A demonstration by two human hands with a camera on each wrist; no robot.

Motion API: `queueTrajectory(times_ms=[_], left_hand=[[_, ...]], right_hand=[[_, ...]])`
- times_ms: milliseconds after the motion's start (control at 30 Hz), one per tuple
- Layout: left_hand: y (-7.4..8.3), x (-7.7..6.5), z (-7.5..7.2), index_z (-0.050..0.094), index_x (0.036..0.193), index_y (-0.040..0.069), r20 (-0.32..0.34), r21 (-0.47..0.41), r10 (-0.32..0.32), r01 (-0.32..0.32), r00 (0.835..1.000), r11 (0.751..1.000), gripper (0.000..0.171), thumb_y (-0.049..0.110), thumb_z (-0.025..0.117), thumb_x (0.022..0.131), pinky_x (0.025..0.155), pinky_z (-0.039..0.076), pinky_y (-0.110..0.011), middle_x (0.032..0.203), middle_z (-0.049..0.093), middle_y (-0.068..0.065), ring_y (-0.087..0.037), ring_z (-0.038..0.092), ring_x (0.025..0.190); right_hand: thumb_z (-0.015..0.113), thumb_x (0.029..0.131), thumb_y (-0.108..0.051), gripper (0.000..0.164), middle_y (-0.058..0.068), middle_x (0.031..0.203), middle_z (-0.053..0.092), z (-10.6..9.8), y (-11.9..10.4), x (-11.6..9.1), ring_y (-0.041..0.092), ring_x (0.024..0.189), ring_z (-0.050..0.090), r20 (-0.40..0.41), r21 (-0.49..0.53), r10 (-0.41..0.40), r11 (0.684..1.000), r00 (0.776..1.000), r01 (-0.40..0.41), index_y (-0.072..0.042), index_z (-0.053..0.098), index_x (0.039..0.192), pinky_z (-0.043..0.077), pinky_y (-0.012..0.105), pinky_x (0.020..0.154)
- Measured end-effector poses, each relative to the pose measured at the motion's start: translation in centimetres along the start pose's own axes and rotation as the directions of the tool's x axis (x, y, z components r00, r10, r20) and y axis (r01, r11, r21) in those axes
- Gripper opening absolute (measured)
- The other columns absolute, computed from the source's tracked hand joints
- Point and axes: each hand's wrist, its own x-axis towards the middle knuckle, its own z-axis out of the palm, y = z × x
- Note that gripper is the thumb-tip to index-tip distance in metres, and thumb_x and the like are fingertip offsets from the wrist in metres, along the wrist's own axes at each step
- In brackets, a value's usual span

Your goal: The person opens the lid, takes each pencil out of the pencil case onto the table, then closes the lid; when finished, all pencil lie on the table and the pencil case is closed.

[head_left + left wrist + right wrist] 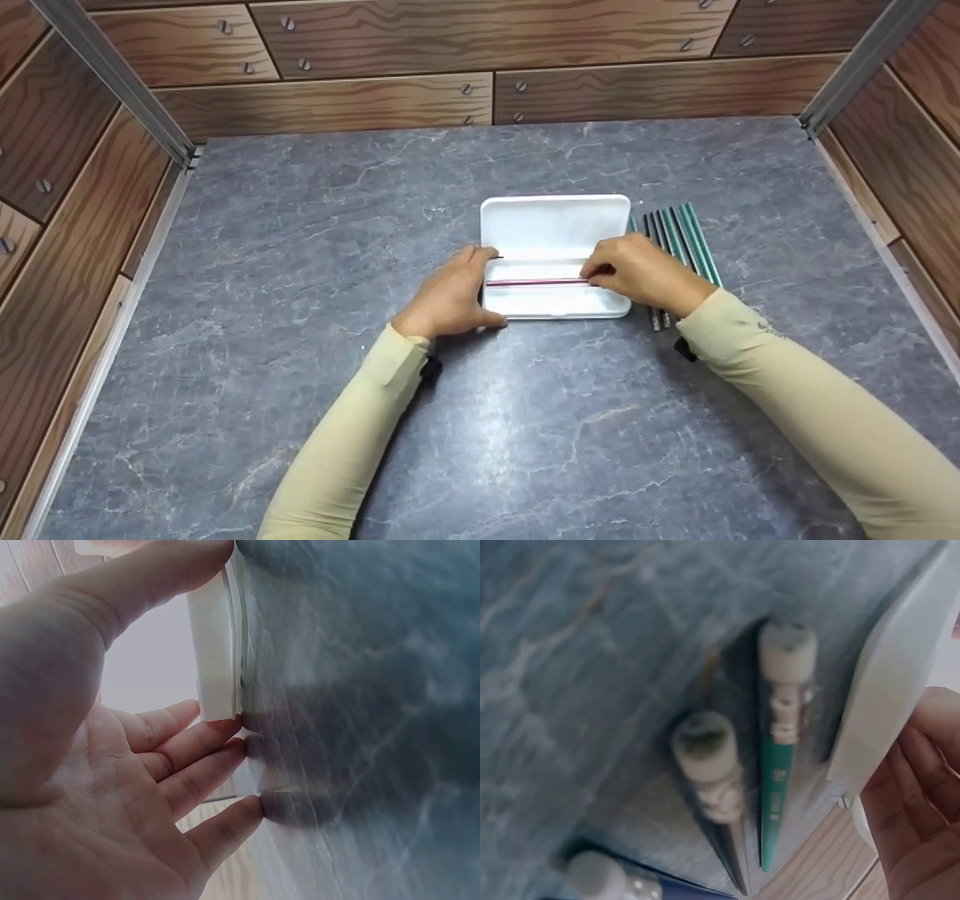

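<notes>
A white pencil case [555, 304] lies with its lid [555, 225] raised at the back. Inside the tray stretches a red pencil [536, 283], its right end pinched by the fingers of my right hand [645, 270]. My left hand [450, 296] holds the left end of the case, thumb at the front edge and fingers toward the hinge side. In the left wrist view the case's end wall [214, 652] sits between that thumb and the fingers. The right wrist view shows my right hand [922, 802] reaching over the case wall [889, 682]; the pencil is hidden there.
Right of the case lie several green and dark pencils [697, 240], partly under my right wrist. Up close, a green pencil [776, 780] and a dark one [720, 795] show eraser ends. Wood-patterned panels [375, 97] border the grey marbled table [300, 195].
</notes>
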Motion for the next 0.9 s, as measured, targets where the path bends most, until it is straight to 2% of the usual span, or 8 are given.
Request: queueTrajectory(times_ms=[200, 433, 633, 800, 900], left_hand=[[0.0, 0.0, -0.1, 0.052, 0.158, 0.007, -0.002, 0.004, 0.008, -0.008, 1.000, 1.000, 0.096, 0.028, 0.102, 0.079, 0.118, 0.053, -0.053, 0.145, 0.060, -0.016, -0.034, 0.061, 0.134], [-0.1, 0.0, 0.0, 0.050, 0.159, 0.006, 0.002, 0.010, 0.013, -0.013, 1.000, 1.000, 0.097, 0.029, 0.102, 0.080, 0.119, 0.054, -0.053, 0.148, 0.060, -0.017, -0.034, 0.061, 0.135], [0.0, 0.1, 0.1, 0.049, 0.161, 0.005, 0.010, 0.010, -0.005, 0.004, 1.000, 1.000, 0.099, 0.029, 0.101, 0.080, 0.117, 0.054, -0.054, 0.150, 0.059, -0.017, -0.034, 0.060, 0.137], [0.0, 0.1, 0.1, 0.050, 0.161, 0.007, 0.006, 0.005, -0.005, 0.005, 1.000, 1.000, 0.099, 0.028, 0.102, 0.079, 0.118, 0.055, -0.055, 0.149, 0.059, -0.017, -0.034, 0.061, 0.136], [0.0, 0.1, 0.0, 0.050, 0.160, 0.006, 0.002, 0.004, -0.003, 0.003, 1.000, 1.000, 0.099, 0.028, 0.102, 0.079, 0.118, 0.054, -0.055, 0.150, 0.059, -0.017, -0.035, 0.061, 0.137]], right_hand=[[0.085, 0.094, 0.001, 0.009, 0.015, 0.098, 0.081, 0.0, 0.0, 0.1, 0.033, 0.089, 0.078, -0.001, -0.006, -0.014, 1.000, 1.000, 0.014, -0.003, 0.088, 0.101, 0.065, 0.051, 0.082], [0.081, 0.092, 0.003, 0.012, 0.013, 0.096, 0.081, -0.1, 0.2, -0.2, 0.029, 0.088, 0.076, -0.033, 0.023, 0.023, 0.999, 0.999, -0.022, -0.003, 0.086, 0.101, 0.064, 0.048, 0.082], [0.082, 0.093, -0.001, 0.011, 0.009, 0.094, 0.082, -0.8, 0.2, -0.9, 0.022, 0.085, 0.075, -0.069, 0.061, 0.064, 0.996, 0.996, -0.060, -0.007, 0.086, 0.101, 0.061, 0.039, 0.079], [0.084, 0.090, 0.001, 0.013, 0.007, 0.091, 0.083, -1.3, 0.5, -1.9, 0.019, 0.084, 0.074, -0.155, 0.077, 0.073, 0.995, 0.985, -0.061, -0.007, 0.086, 0.100, 0.060, 0.031, 0.077], [0.085, 0.090, 0.003, 0.015, 0.007, 0.092, 0.083, -1.8, 0.9, -2.7, 0.014, 0.084, 0.072, -0.219, 0.103, 0.092, 0.992, 0.971, -0.071, -0.007, 0.086, 0.100, 0.057, 0.021, 0.078]])
